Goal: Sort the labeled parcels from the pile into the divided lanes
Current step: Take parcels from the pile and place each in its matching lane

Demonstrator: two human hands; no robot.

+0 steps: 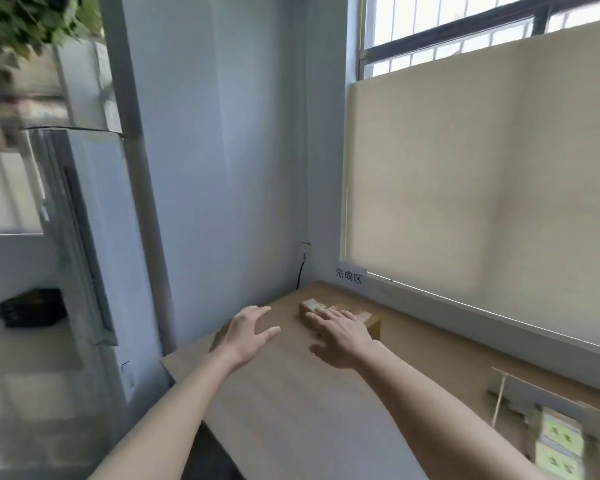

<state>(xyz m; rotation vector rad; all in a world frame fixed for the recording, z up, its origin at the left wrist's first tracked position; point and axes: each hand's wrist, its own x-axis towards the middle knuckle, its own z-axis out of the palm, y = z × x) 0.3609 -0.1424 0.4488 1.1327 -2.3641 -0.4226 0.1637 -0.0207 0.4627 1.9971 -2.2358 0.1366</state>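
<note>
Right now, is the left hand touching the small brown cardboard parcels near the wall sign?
Apart. The head view shows bare tabletop between the left hand and the small brown cardboard parcels.

This looks like a small sorting or packing workroom. A plain brown counter sits in a corner under a barred window with a beige roller blind. A paper sign in Chinese characters marks a zone on the wall, and cardboard divider lanes hold labeled parcels.
</note>
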